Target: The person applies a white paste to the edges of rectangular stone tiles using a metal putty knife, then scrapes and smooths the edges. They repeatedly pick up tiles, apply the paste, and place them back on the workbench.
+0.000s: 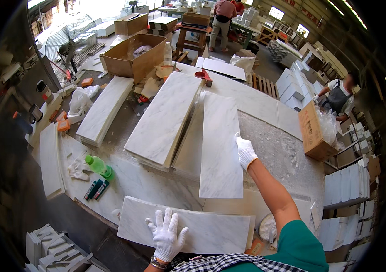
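Note:
My left hand [167,233], in a white knit glove, lies flat with its fingers spread on a long white marble tile [220,232] at the table's near edge. Further forward, my gloved right hand [246,153] grips the right edge of another grey-veined marble tile [220,140]. That tile slants over the table beside a tall stack of marble tiles [163,120]. Its underside and my fingertips there are hidden. Just right of the near tile sits a round tub of white material [268,226], partly covered by my arm.
A second tile stack [105,109] stands left. Near it are a green bottle [100,167], dark green boxes [96,189] and a loose glove [78,169]. Cardboard boxes [131,56] and a red tape dispenser [204,77] lie behind. A co-worker [338,97] stands right, beyond a carton [315,131].

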The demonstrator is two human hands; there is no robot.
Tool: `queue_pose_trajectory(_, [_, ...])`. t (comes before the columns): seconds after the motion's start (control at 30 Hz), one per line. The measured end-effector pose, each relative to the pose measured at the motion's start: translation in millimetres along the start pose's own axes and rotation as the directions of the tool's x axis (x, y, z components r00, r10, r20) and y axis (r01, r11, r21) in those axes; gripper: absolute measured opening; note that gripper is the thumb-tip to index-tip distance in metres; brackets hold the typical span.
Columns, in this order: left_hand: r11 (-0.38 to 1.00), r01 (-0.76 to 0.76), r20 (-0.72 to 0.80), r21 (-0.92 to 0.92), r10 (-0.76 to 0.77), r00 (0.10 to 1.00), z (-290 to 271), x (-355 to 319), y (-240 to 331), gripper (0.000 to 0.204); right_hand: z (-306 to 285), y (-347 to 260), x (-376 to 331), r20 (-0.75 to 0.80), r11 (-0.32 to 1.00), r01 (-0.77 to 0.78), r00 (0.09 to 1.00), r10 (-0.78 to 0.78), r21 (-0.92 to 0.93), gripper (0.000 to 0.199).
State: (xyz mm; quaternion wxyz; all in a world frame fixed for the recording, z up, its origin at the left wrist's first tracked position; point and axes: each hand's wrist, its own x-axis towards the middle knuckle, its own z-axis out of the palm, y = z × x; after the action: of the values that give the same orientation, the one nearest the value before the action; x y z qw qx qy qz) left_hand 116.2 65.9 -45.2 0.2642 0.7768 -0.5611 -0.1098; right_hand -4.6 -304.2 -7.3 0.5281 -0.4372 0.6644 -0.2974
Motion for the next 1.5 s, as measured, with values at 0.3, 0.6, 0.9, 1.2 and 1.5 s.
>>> queue_pose_trajectory(0.3, [0.999, -0.022, 0.054, -0.037, 0.024, 0.998, 12.7, -3.4, -5.8, 0.065, 50.4, -7.0, 65.3, -0.071, 0.988, -0.012, 0.997, 0.023, 0.151, 0.057])
queue_pose_trajectory(0.6, [0.992, 0.056, -0.052, -0.111, -0.062, 0.997, 5.1, -10.0, -23.9, 0.063, -10.2, -22.1, -47.7, 0.37, 0.818, 0.438, 0.878, -0.302, -0.372, 0.03])
queue_pose_trajectory(0.9, [0.997, -0.065, 0.021, 0.043, 0.065, 0.998, -15.0, -0.9, -36.5, 0.066, -121.4, 136.3, -181.2, 0.503, 0.188, 0.697, 0.652, -0.567, -0.691, 0.043])
queue_pose_trajectory(1.2, [0.838, 0.261, -0.163, 0.479, -0.207, 0.965, -21.8, 32.3, -50.8, 0.076, -146.4, 219.1, -208.1, 0.268, 0.363, 0.607, 0.705, -0.657, -0.707, 0.047])
queue_pose_trajectory(1.5, [0.847, -0.531, 0.179, -0.038, 0.529, 0.83, 73.4, -37.0, 136.6, 0.089, -148.1, 216.8, -209.7, 0.295, 0.34, 0.595, 0.72, -0.628, -0.728, 0.047])
